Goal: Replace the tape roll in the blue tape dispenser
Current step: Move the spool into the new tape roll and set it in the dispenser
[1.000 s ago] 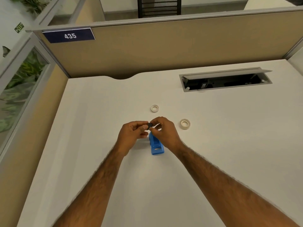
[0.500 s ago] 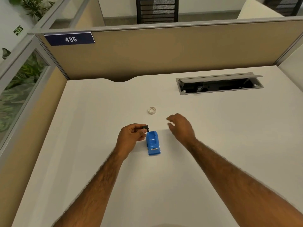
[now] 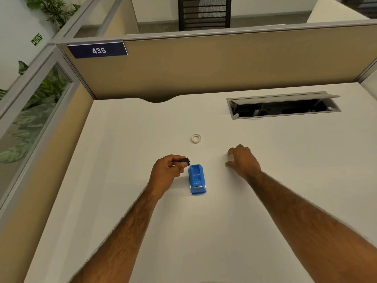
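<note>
Right of the blue tape dispenser [image 3: 197, 179], the right hand [image 3: 241, 161] curls down over a pale tape roll [image 3: 231, 158], mostly hidden; whether it grips yet, I cannot tell. Just left of the dispenser, the left hand [image 3: 168, 170] pinches a small black spindle [image 3: 185, 160]; a second ring [image 3: 196, 138] lies beyond, apart.

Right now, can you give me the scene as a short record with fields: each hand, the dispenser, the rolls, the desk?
left hand: pinches a small black part at its fingertips, above the desk, just left of the dispenser
right hand: reaches over a tape roll, mostly hidden; grip cannot be told
dispenser: blue, on the desk between the hands, no roll inside
other roll: lies flat, farther back, untouched
desk: white
</note>
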Action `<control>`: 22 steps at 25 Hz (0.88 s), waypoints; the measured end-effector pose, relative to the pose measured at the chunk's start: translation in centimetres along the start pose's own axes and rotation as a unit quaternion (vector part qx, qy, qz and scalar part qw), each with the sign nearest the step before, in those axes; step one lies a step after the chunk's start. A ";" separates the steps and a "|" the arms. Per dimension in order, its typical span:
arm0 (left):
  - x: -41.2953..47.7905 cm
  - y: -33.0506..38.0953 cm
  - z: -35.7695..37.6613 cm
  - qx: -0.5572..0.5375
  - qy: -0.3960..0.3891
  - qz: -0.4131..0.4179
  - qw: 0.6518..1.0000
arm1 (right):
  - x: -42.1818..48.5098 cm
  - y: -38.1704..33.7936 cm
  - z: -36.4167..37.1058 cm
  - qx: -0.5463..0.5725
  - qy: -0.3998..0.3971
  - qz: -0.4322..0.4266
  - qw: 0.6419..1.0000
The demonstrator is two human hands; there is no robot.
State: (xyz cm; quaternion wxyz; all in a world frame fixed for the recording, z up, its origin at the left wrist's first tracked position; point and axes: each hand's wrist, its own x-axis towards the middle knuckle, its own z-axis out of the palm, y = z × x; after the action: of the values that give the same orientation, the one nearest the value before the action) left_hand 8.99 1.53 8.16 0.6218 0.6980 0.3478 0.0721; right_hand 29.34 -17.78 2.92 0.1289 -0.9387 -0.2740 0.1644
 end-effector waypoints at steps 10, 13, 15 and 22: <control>0.0 0.7 -0.2 0.004 -0.001 0.022 1.000 | -2.5 -2.4 0.0 0.302 0.058 0.004 0.951; -0.2 0.9 0.2 0.001 -0.005 0.032 0.999 | -4.0 -4.6 -0.9 0.437 0.021 0.001 0.899; -0.3 1.3 0.4 0.006 -0.003 0.037 0.999 | -5.0 -6.2 -2.0 0.500 0.000 -0.010 0.866; -0.7 2.5 0.3 0.016 0.005 0.049 0.999 | -6.9 -9.7 -3.4 0.540 -0.039 -0.036 0.840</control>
State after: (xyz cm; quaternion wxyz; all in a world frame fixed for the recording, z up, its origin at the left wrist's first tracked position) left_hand 9.66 0.91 10.65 0.6049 0.7235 0.3171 0.1006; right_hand 20.53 -14.17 10.88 0.6102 -0.7029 -0.1806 0.3177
